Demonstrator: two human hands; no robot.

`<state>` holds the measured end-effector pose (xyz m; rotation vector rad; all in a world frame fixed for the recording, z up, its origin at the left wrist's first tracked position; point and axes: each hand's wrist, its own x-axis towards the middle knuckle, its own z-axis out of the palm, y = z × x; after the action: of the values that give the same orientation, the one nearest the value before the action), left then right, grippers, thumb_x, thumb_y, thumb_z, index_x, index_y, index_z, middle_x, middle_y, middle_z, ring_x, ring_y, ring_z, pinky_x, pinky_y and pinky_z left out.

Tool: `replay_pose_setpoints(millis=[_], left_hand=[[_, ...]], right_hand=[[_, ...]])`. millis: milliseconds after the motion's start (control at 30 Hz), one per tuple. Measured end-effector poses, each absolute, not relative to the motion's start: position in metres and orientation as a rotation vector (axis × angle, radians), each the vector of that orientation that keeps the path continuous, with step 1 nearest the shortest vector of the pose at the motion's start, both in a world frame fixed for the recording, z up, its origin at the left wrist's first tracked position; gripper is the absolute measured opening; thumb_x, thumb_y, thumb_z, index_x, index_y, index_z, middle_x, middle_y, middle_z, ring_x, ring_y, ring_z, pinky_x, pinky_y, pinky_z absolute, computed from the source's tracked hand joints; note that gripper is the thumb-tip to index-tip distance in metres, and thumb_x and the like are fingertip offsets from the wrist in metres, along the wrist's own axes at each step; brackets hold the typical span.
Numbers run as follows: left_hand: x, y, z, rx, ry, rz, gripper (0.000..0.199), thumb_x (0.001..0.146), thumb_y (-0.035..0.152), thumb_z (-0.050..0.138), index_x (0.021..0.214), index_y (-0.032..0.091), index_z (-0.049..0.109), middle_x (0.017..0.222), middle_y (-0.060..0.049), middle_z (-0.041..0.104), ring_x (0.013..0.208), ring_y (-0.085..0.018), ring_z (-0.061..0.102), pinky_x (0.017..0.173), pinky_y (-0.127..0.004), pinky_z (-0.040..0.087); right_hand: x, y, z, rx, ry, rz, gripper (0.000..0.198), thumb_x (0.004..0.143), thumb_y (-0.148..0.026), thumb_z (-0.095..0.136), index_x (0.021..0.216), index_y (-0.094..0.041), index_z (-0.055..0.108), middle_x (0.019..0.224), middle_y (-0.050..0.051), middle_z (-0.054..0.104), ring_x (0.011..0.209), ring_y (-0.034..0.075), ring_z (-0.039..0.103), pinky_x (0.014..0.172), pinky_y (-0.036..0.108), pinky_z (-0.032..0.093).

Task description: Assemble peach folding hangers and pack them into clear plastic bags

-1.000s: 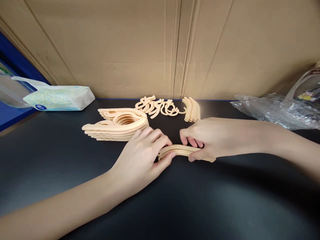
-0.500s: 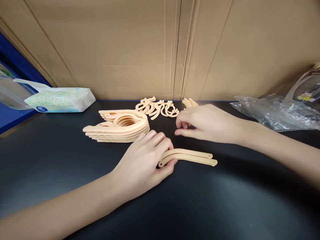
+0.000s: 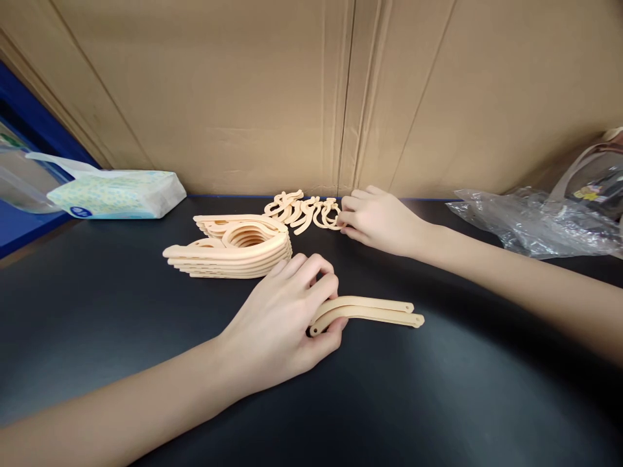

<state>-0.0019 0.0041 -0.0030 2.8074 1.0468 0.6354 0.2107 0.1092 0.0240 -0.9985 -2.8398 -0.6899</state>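
Observation:
My left hand (image 3: 292,311) is closed around the left end of a few curved beige plastic strips (image 3: 374,312), which look like folding-hanger arms with small holes at their ends. Their right ends stick out past my fingers, low over the black table. Farther back, my right hand (image 3: 377,217) has curled fingers with the tips at a beige hanger hook (image 3: 331,225), on the right side of a loose group of hooks (image 3: 287,207). Left of my left hand is a neat stack of beige folding hangers (image 3: 233,250), close to its knuckles.
A tissue pack (image 3: 117,193) lies at the back left by a blue frame (image 3: 29,123). Clear plastic bags (image 3: 545,220) are heaped at the back right. A cardboard wall (image 3: 233,84) rises behind the black tabletop (image 3: 341,415).
My right hand has moved back and slightly left to the hooks, now covering the small pieces at their right. My left hand keeps hold of the strips, which have shifted slightly toward me.

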Motion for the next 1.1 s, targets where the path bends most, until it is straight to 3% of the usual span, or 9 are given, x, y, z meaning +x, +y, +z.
replay_pose_setpoints(millis=[267, 467, 1100], left_hand=[[-0.002, 0.002, -0.005, 2.849, 0.942, 0.689, 0.008, 0.087, 0.024, 0.056, 0.081, 0.019, 0.056, 0.094, -0.004, 0.053, 0.079, -0.019, 0.047, 0.068, -0.034, 0.038], [-0.002, 0.002, -0.005, 2.86, 0.927, 0.691, 0.008, 0.085, 0.024, 0.057, 0.08, 0.018, 0.055, 0.09, -0.003, 0.052, 0.076, -0.019, 0.045, 0.065, -0.033, 0.037], [-0.002, 0.003, -0.006, 2.838, 0.854, 0.673, 0.008, 0.085, 0.025, 0.057, 0.081, 0.019, 0.056, 0.083, -0.002, 0.052, 0.073, -0.019, 0.044, 0.063, -0.032, 0.037]], right_hand=[[0.199, 0.111, 0.03, -1.039, -2.817, -0.726, 0.027, 0.096, -0.012, 0.042, 0.1, -0.007, 0.068, 0.1, 0.016, 0.069, 0.093, 0.027, 0.057, 0.077, 0.037, 0.028], [0.199, 0.114, 0.03, -1.046, -2.869, -0.695, 0.021, 0.091, -0.015, 0.051, 0.094, -0.008, 0.07, 0.099, 0.015, 0.07, 0.094, 0.026, 0.059, 0.077, 0.036, 0.028], [0.197, 0.122, 0.029, -0.971, -2.701, -0.895, 0.037, 0.1, -0.014, 0.032, 0.098, -0.008, 0.068, 0.096, 0.017, 0.067, 0.09, 0.028, 0.053, 0.076, 0.038, 0.028]])
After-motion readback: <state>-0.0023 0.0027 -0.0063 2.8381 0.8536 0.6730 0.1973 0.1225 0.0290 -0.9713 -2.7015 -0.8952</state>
